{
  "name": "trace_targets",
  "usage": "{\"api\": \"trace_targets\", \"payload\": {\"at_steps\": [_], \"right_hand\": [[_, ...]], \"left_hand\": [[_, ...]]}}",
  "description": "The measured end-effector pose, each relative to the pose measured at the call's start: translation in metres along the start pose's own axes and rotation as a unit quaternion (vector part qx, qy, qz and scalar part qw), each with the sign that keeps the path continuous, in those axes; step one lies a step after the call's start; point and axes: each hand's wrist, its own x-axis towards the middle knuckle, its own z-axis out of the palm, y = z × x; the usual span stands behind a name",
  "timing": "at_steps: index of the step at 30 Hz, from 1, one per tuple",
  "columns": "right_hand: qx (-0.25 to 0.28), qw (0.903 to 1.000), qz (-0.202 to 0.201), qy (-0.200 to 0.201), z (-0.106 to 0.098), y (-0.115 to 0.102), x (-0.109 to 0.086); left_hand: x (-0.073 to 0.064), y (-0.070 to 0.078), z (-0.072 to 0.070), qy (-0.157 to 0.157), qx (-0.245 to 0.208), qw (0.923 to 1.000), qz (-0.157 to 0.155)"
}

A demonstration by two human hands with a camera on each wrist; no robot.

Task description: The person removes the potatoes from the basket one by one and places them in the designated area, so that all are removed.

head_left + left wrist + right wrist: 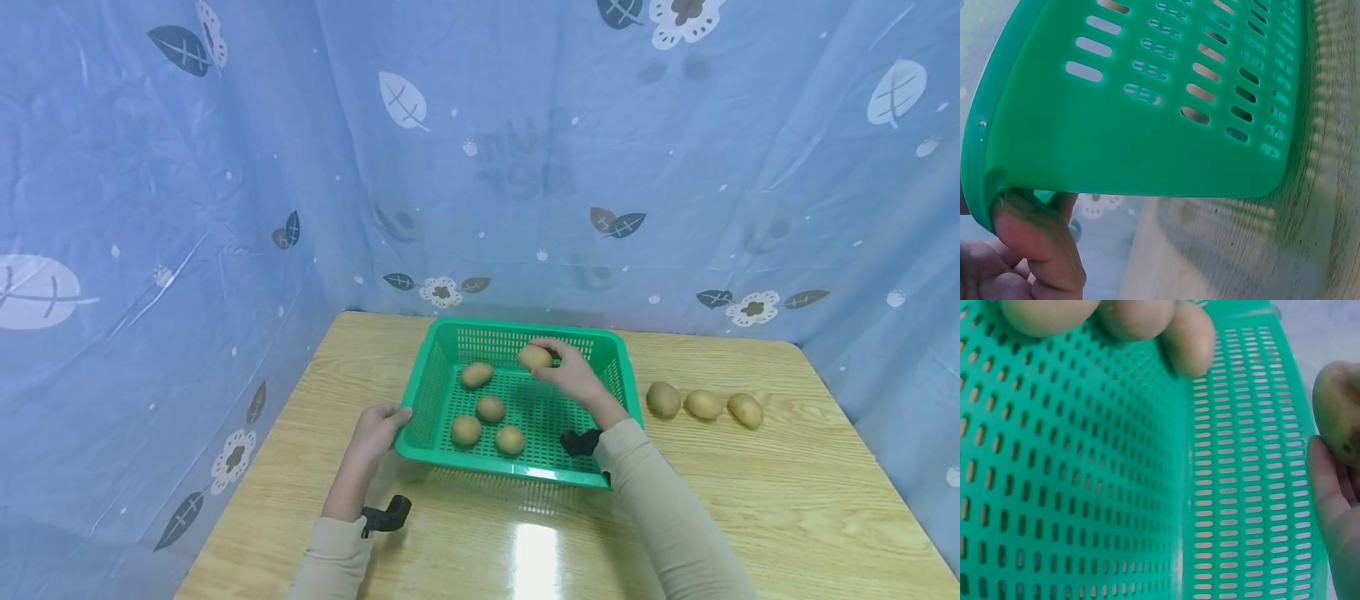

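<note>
A creased blue curtain (510, 100), printed with leaves and flowers, hangs behind a wood-grained surface (750, 475). On it sits a rectangular green plastic basket (465, 464), walls and floor slotted. Left hand (377, 429): grip curled on the basket's left rim. Right hand (573, 371): grip spread one potato wide, pinching an oval held potato (534, 357) over the basket. Four rounded potatoes (466, 430) lie inside; three loose potatoes (703, 405) line up to its right.
</note>
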Motion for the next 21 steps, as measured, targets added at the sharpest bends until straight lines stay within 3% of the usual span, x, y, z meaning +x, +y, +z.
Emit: {"api": "trace_targets", "payload": {"at_steps": [13,21], "right_hand": [[0.088,0.9938,-0.021,0.064,-0.02,-0.012,-0.018],[0.091,0.9883,-0.084,0.088,-0.033,-0.021,-0.033]], "left_hand": [[0.001,-0.003,0.003,0.008,-0.003,1.0,-0.004],[0.002,-0.003,0.002,0.011,0.0,0.9999,0.001]]}}
